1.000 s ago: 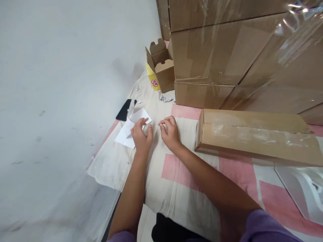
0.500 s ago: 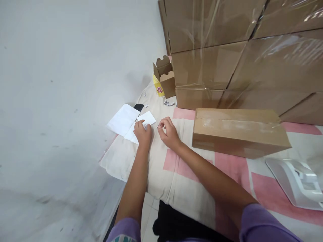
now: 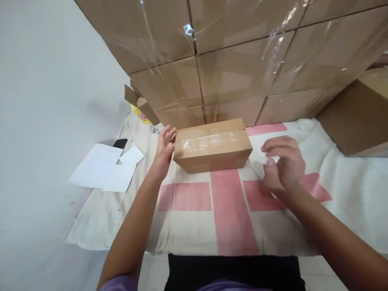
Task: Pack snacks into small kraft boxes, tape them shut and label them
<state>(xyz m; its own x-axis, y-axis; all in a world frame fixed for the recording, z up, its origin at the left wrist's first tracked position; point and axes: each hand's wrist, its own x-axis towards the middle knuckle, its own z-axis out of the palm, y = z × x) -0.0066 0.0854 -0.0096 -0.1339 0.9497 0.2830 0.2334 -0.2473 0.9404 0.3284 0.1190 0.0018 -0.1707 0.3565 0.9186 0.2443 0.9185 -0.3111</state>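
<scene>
A long taped cardboard box (image 3: 212,144) lies on a cream cloth with pink stripes (image 3: 230,202). My left hand (image 3: 164,150) is open, its fingers stretched up against the box's left end. My right hand (image 3: 283,163) hovers to the right of the box, apart from it, fingers loosely curled and blurred by motion, with nothing visible in it. White sheets of paper (image 3: 106,167) lie on the cloth's left edge, away from both hands.
A wall of stacked cardboard boxes wrapped in clear film (image 3: 230,52) rises right behind the long box. A small open carton with a yellow label (image 3: 142,107) and a black phone (image 3: 120,142) sit at the left. Another brown box (image 3: 357,117) stands at the right. Grey floor (image 3: 45,121) lies to the left.
The view swung right. Both hands left the white papers: the left hand now stands at the long box's left end, and the right hand moved across to the box's right side.
</scene>
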